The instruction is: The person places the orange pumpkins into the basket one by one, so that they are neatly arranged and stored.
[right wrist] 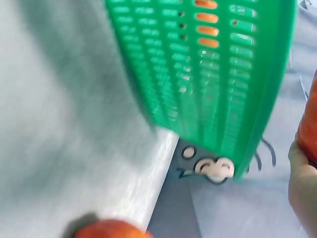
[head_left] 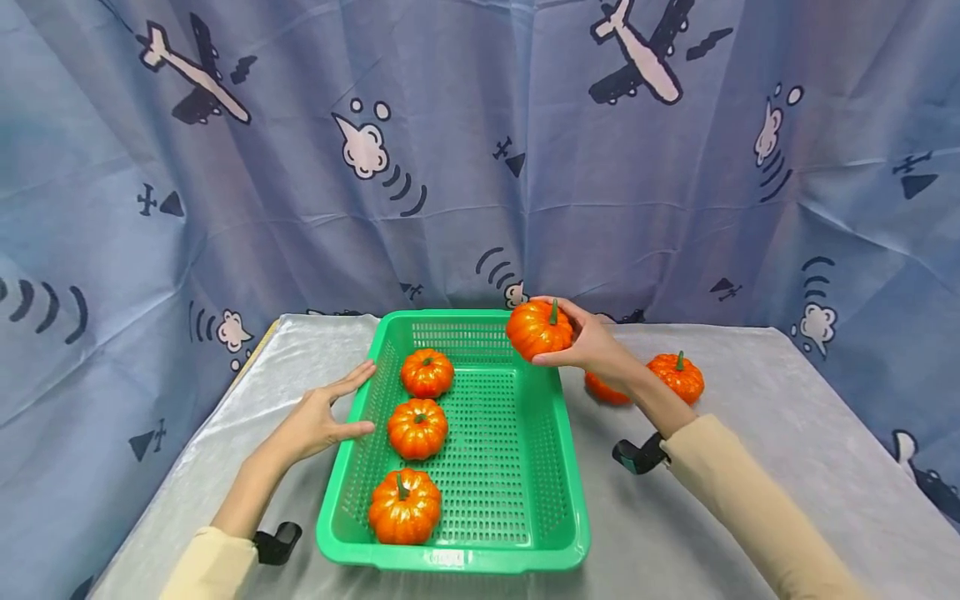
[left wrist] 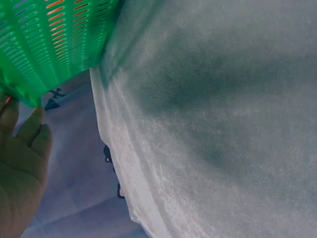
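Observation:
A green plastic basket [head_left: 525,560] with slotted walls stands on the cloth-covered table. Along its left side sit three small orange pumpkins: the far one [head_left: 427,372], the middle one [head_left: 417,429] and the near one [head_left: 405,507]. My right hand [head_left: 596,343] grips another pumpkin [head_left: 534,330] by its side, above the basket's far right corner. In the right wrist view only an edge of this held pumpkin [right wrist: 311,124] shows. My left hand [head_left: 318,421] rests its extended fingers on the basket's left rim, thumb apart.
Two more pumpkins lie on the table right of the basket: one [head_left: 678,379] beneath my right forearm, the other [head_left: 606,390] partly hidden by it. A blue curtain [head_left: 465,167] printed with airplanes hangs behind the table [head_left: 787,433]. Dark wrist devices [head_left: 277,543] sit by both cuffs.

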A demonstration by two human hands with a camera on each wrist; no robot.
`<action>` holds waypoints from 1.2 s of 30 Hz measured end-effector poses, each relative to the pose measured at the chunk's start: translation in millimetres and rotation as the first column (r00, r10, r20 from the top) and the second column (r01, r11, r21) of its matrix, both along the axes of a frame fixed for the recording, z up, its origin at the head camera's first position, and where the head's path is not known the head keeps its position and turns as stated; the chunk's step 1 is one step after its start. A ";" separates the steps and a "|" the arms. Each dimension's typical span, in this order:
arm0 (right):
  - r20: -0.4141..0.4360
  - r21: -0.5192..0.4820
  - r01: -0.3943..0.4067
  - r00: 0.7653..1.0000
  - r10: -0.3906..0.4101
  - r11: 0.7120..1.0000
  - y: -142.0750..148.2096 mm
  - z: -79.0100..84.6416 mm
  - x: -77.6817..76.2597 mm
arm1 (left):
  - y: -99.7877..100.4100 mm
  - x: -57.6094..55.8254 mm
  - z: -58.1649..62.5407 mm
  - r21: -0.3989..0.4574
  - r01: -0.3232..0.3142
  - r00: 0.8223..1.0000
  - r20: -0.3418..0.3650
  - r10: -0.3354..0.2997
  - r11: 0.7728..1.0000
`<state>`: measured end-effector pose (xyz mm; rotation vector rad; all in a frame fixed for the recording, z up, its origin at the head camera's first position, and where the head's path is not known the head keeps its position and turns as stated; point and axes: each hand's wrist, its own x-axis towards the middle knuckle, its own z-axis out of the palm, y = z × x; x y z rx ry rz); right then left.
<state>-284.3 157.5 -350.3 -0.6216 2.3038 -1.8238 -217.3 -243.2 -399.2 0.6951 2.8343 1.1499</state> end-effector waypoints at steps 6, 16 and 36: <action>-0.014 -0.056 -0.094 0.996 0.094 0.994 -28.2 -6.6 -14.9 | 2.5 -2.7 -2.6 0.010 0.007 1.000 -0.007 -0.007 1.000; -0.049 0.266 -0.147 0.985 0.165 0.953 -49.3 -26.0 -34.0 | 7.8 -1.5 -3.9 0.016 0.008 1.000 0.006 -0.008 1.000; -0.152 0.754 -0.090 0.940 0.306 0.650 -80.2 -40.2 -44.7 | 4.6 1.0 -3.1 0.024 -0.013 1.000 -0.004 0.013 1.000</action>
